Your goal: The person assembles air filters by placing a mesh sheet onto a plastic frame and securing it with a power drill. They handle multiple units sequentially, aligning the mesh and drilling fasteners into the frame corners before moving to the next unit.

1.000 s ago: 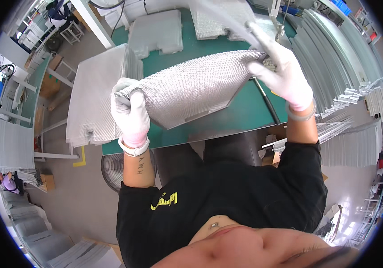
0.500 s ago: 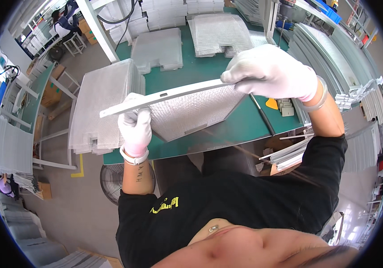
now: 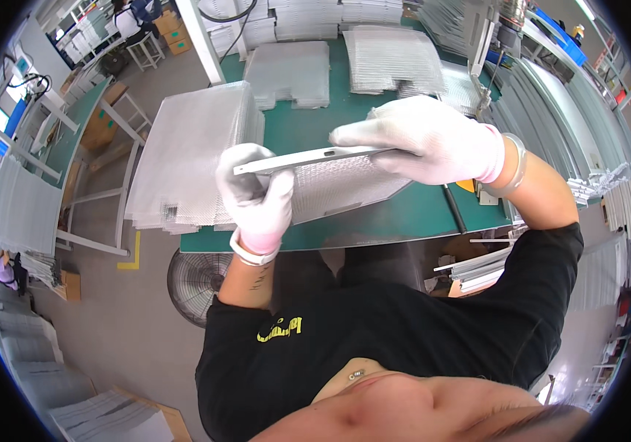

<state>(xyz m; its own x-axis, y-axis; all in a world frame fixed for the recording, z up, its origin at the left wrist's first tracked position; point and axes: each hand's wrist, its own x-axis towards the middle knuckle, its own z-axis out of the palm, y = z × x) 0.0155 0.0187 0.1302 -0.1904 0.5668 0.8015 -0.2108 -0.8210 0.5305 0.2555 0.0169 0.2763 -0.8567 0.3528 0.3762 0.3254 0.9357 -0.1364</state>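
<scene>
Between my two white-gloved hands, a silvery metal mesh panel (image 3: pixel 337 191) is held tilted above the green workbench. A pale metal edge strip (image 3: pixel 308 159) with a small slot runs along its upper side. My left hand (image 3: pixel 258 199) grips the strip's left end, thumb in front and fingers behind. My right hand (image 3: pixel 433 140) is closed over the strip's right end, which it hides. Under the right hand, a dark rod-like tool (image 3: pixel 454 210) lies on the bench, beside a partly covered orange-yellow piece (image 3: pixel 466 186).
A tall stack of mesh sheets (image 3: pixel 190 151) stands at the bench's left, with two more stacks (image 3: pixel 286 70) (image 3: pixel 393 59) farther back. Long metal strips (image 3: pixel 551 110) are piled at right. A floor fan (image 3: pixel 196 283) stands below the bench (image 3: pixel 374 232). Other people are at the far left.
My left hand has moved to the right and now wraps the strip's left end. The strip looks shorter and more level. My right hand has slid inward slightly, and the whole view has shifted.
</scene>
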